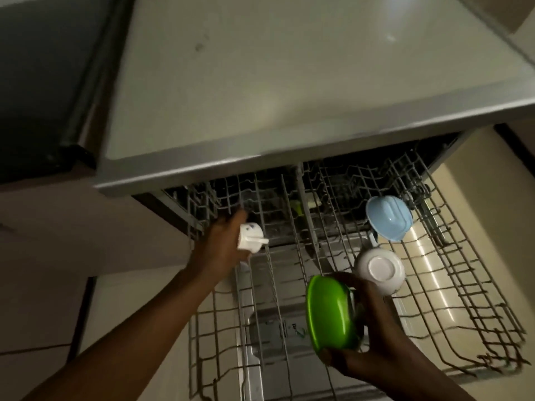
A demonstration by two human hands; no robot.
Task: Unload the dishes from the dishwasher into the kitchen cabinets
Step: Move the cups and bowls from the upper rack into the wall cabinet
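A: What can't you make out?
B: The worktop (pixel 289 82) hides the back of the rack (pixel 434 285), upper middle. A small green thing (pixel 296 208) under it is too dim to name.
A: And the hands?
B: The left hand (pixel 223 250) covers part of a blurred white piece (pixel 250 237). The green bowl (pixel 330 314) hides the right hand's (pixel 376 340) palm. Both arms run off the bottom edge.

The room was dim. A pale countertop (pixel 289 82) with a grey front edge filled the upper part of the view, with a soft patch of light reflected near its far right. To its left stood a dark surface (pixel 34 82), its nature unclear. Plain light cabinet fronts (pixel 58 241) ran below, and a pale floor (pixel 498 227) showed at right.
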